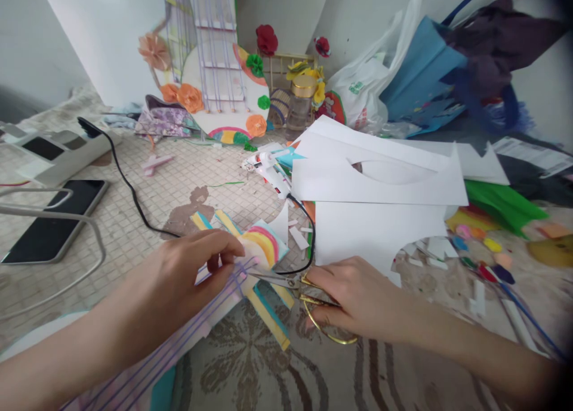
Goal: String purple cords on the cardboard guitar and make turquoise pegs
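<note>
The right hand (pixel 353 297) has its grip closed through the gold handles of a pair of scissors (pixel 304 297), whose blades point left toward the paper craft piece (pixel 250 261). The left hand (pixel 179 279) pinches that piece, fingertips pressed on its purple strings just beside the rainbow-painted end, holding it flat on the patterned cloth (pixel 250 363). A black cable (pixel 129 190) runs from behind the scissors across the tiled mat. White paper sheets (pixel 380 184) with cut-out shapes lie just beyond the right hand; a dark phone (pixel 58 220) rests well to the left. At the back stand a paper guitar (pixel 219 70) and a white plastic bag (pixel 362 88) with a green mark too small to read.
</note>
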A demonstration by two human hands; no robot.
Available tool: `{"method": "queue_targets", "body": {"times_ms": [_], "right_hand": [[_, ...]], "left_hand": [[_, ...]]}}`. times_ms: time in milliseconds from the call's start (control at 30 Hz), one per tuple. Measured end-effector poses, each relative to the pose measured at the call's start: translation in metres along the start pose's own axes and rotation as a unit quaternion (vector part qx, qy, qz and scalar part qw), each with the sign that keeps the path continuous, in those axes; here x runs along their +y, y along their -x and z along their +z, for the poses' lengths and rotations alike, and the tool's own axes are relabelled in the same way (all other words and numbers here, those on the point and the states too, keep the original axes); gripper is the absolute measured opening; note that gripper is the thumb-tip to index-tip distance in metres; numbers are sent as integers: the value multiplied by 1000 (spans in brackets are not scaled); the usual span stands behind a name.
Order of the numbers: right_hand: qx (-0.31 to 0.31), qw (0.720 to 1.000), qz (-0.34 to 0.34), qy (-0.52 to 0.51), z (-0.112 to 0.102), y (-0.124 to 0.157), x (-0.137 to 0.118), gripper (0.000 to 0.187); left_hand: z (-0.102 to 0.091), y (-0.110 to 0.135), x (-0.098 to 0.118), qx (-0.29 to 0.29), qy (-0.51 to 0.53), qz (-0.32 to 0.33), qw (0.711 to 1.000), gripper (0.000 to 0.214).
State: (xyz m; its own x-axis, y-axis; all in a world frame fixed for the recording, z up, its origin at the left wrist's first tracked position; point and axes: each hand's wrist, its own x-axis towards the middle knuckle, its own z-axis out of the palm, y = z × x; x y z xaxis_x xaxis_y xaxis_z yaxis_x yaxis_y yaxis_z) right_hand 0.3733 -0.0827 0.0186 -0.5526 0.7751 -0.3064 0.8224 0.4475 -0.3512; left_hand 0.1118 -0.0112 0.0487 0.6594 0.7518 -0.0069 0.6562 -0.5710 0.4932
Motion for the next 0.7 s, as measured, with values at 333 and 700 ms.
{"method": "queue_targets", "body": {"times_ms": [333, 700], "right_hand": [[11, 1000, -6, -14, 3, 1, 4, 41], [18, 1000, -12, -18, 7, 1, 5, 37]], "left_hand": [[5, -4, 0, -6, 114, -29, 993, 15], [11, -3, 3, -17, 184, -80, 980, 13]]}}
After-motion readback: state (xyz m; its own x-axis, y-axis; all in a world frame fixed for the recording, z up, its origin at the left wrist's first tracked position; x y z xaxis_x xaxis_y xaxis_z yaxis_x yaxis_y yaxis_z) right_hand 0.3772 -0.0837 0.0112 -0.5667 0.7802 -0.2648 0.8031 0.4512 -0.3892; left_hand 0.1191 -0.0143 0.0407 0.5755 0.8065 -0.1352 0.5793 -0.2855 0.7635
